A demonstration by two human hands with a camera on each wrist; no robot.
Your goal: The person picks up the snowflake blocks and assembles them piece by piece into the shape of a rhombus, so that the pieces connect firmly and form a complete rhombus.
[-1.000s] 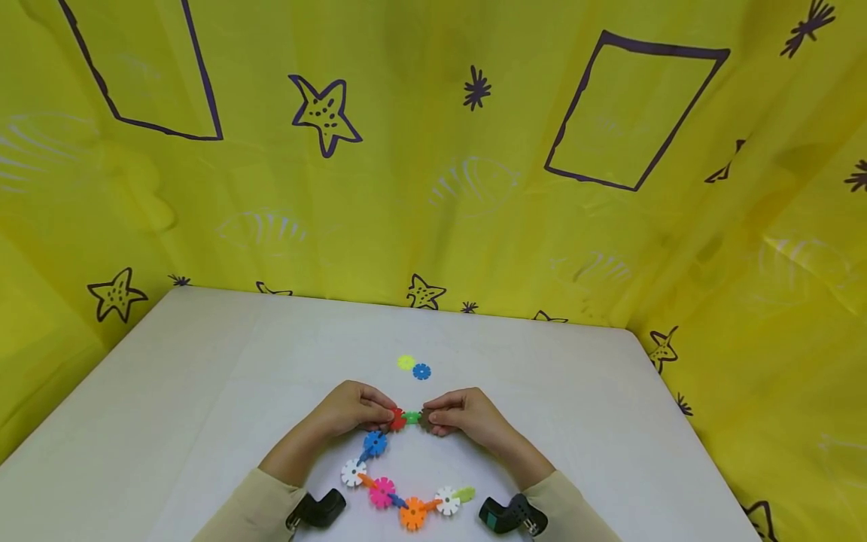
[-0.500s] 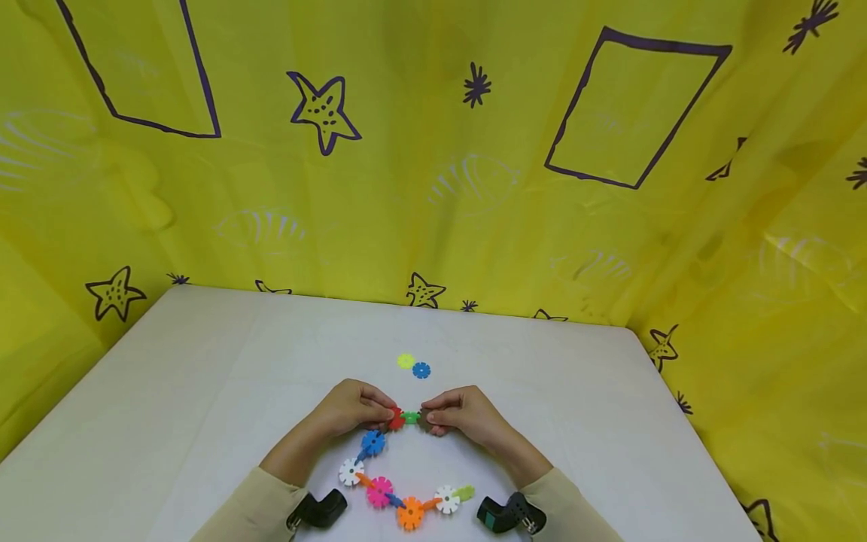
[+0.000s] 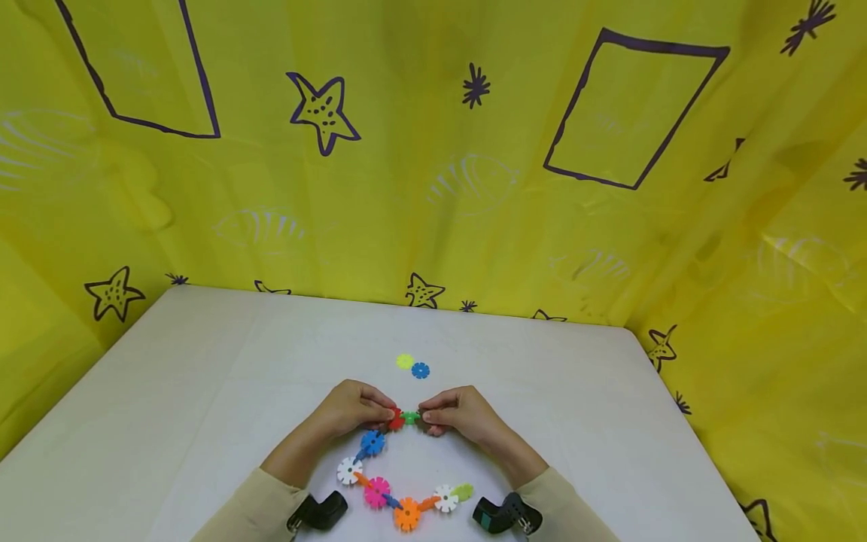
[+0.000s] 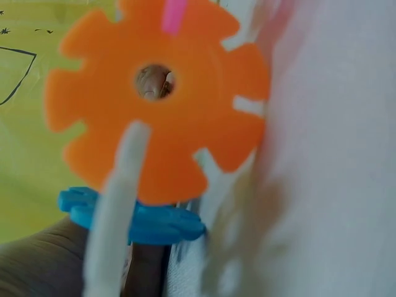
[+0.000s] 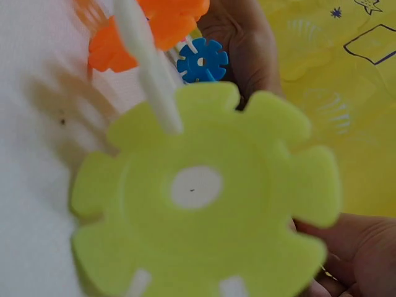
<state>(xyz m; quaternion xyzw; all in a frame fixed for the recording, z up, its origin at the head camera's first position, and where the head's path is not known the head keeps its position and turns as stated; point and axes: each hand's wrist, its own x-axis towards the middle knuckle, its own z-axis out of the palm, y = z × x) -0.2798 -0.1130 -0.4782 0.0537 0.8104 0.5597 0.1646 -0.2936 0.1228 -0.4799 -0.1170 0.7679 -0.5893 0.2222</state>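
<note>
My left hand (image 3: pixel 352 406) pinches a red notched plastic disc (image 3: pixel 396 421) between thumb and fingers. Opposite it, my right hand (image 3: pixel 463 412) pinches a brown notched disc, mostly hidden by the fingertips. A green disc (image 3: pixel 409 418) sits between these two, joining them in a line. From the red end a curved chain of interlocked discs runs towards me: blue (image 3: pixel 372 443), white (image 3: pixel 348 471), pink (image 3: pixel 376 493), orange (image 3: pixel 408 515), white (image 3: pixel 445 498), and lime green (image 3: pixel 463 492) at its loose end. That lime disc (image 5: pixel 247 148) looms large in the right wrist view.
Beyond the hands, a loose yellow disc (image 3: pixel 405 361) and a blue one (image 3: pixel 421 370) lie on the white table (image 3: pixel 542 376). Yellow curtain (image 3: pixel 406 226) borders the table at the back and sides. Black wrist devices (image 3: pixel 508 515) sit at both sleeves.
The brown disc has turned more edge-on within my right fingers. The lower chain has shifted slightly to the left. My left hand stays almost still on the red disc.
</note>
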